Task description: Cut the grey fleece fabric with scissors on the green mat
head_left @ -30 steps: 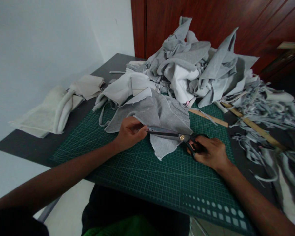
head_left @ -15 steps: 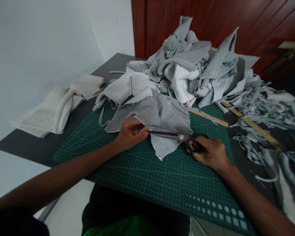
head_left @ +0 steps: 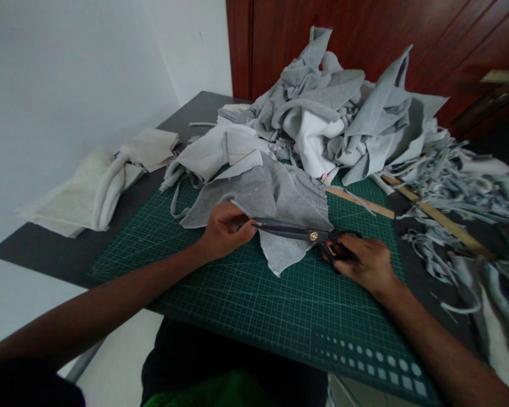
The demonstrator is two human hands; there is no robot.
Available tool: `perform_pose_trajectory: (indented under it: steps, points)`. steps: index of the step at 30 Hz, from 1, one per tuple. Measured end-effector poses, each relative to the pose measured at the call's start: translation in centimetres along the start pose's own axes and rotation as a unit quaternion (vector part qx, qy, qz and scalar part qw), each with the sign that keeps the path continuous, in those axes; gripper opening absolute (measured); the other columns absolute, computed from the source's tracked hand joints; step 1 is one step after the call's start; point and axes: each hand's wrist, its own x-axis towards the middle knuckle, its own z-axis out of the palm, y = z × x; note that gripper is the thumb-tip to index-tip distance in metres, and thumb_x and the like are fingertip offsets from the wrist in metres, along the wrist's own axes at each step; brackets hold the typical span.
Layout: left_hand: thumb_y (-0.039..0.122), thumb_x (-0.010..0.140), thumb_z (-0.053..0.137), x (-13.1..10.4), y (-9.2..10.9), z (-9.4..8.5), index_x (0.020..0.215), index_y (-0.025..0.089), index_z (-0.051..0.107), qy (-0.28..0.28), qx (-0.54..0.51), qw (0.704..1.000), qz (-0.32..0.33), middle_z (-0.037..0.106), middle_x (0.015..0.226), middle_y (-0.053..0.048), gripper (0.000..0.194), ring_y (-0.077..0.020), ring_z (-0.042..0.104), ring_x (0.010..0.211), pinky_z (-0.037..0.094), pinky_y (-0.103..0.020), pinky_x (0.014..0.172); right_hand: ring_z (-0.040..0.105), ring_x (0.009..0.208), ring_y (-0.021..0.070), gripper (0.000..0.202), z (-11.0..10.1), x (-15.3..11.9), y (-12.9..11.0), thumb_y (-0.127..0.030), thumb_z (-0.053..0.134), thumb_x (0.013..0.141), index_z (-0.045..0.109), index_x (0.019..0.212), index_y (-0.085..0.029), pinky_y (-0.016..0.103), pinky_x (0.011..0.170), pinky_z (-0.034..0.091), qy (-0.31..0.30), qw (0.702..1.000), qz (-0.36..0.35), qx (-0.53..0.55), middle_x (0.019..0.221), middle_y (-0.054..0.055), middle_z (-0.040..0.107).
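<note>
Black scissors (head_left: 290,228) lie across a piece of grey fabric (head_left: 254,186), their blades pointing left and close together. My right hand (head_left: 360,260) is closed around the scissor handles. The left edge of the fabric is pinched between the thumb and fingers of my left hand (head_left: 228,230), right at the blade tips. One pointed part of the fabric hangs toward me below the blades, over the green cutting mat (head_left: 246,294). The fabric's far edge rests near paler cloth pieces (head_left: 207,150).
A large heap of grey and white cloth (head_left: 322,107) stands at the back. Thin cloth scraps (head_left: 458,175) spread at the right around a wooden strip (head_left: 449,226). A shorter wooden ruler (head_left: 362,202) lies on the mat. Folded cream cloth (head_left: 76,192) sits at the left.
The scissor blades have drawn closer together, and the fingers of my right hand have closed slightly on the handles. My left hand has stayed in place.
</note>
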Motion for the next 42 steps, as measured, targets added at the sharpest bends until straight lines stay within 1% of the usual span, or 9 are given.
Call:
perform_pose_trajectory:
  steps: [7,13,18,24,29,35,39,42]
  points:
    - [0.02,0.081,0.06,0.23,0.13,-0.01,0.064,0.017,0.06,0.002,0.0,1.0,0.028,0.061,0.051,0.003,0.017,-0.0073,0.053,0.045,0.039,-0.018,0.042,0.055,0.044,0.0091,0.012,0.14,0.01,-0.11,-0.02,0.057,0.085,0.059,0.073,-0.019,0.021,0.046,0.039,0.006,1.0,0.006,-0.008,0.054,-0.004,0.059]
    - [0.022,0.081,0.061,0.01,-0.03,-0.1,0.065,0.018,0.062,-0.006,0.018,1.0,0.013,0.062,0.051,0.003,0.016,-0.008,0.053,0.045,0.041,-0.019,0.044,0.054,0.044,0.0095,0.013,0.07,0.25,-0.3,-0.02,0.058,0.085,0.061,0.073,-0.019,0.021,0.046,0.037,0.015,1.0,0.01,-0.009,0.053,-0.004,0.059]
    - [0.021,0.08,0.059,-0.01,-0.06,-0.12,0.063,0.017,0.061,-0.002,0.019,1.0,0.019,0.061,0.05,0.002,0.017,-0.008,0.052,0.045,0.04,-0.019,0.043,0.054,0.044,0.0094,0.013,0.05,0.29,-0.34,-0.021,0.058,0.085,0.06,0.072,-0.019,0.021,0.045,0.037,0.013,1.0,0.013,-0.015,0.053,-0.004,0.058]
    - [0.027,0.078,0.061,0.07,0.04,-0.07,0.06,0.018,0.058,0.002,0.021,1.0,0.0,0.057,0.047,0.003,0.02,-0.0075,0.046,0.042,0.038,-0.02,0.041,0.055,0.046,0.0107,0.011,-0.08,0.42,-0.49,-0.022,0.058,0.084,0.061,0.074,-0.02,0.022,0.045,0.037,0.003,0.999,0.024,-0.024,0.055,-0.003,0.06]
    - [0.022,0.079,0.06,0.25,0.34,0.01,0.059,0.019,0.055,-0.009,0.006,1.0,0.011,0.052,0.045,0.005,0.02,-0.0067,0.042,0.039,0.036,-0.02,0.04,0.056,0.048,0.0107,0.01,-0.15,0.58,-0.62,-0.02,0.057,0.085,0.06,0.075,-0.019,0.022,0.047,0.038,0.007,1.0,0.016,-0.015,0.058,-0.003,0.061]
    - [0.019,0.078,0.059,0.29,0.34,0.16,0.057,0.019,0.053,-0.002,0.006,0.999,0.034,0.049,0.042,0.007,0.021,-0.0055,0.04,0.037,0.031,-0.018,0.037,0.056,0.05,0.0114,0.006,0.01,0.29,-0.46,-0.019,0.058,0.082,0.059,0.077,-0.019,0.024,0.047,0.037,0.012,1.0,0.015,-0.023,0.06,-0.002,0.06]
    - [0.023,0.08,0.059,0.27,0.5,0.13,0.054,0.02,0.05,-0.009,0.027,0.999,0.025,0.046,0.039,0.007,0.028,-0.0059,0.039,0.036,0.031,-0.019,0.037,0.054,0.05,0.0117,0.007,0.0,0.25,-0.51,-0.02,0.058,0.082,0.059,0.075,-0.021,0.024,0.047,0.036,0.008,0.999,0.027,-0.032,0.059,-0.002,0.06]
    - [0.023,0.08,0.058,0.27,0.59,0.13,0.055,0.02,0.051,-0.017,0.035,0.999,0.023,0.048,0.04,0.006,0.026,-0.0064,0.04,0.036,0.032,-0.02,0.037,0.053,0.048,0.0115,0.008,-0.06,0.35,-0.6,-0.02,0.058,0.082,0.06,0.074,-0.021,0.024,0.047,0.036,0.009,0.999,0.026,-0.031,0.058,-0.002,0.06]
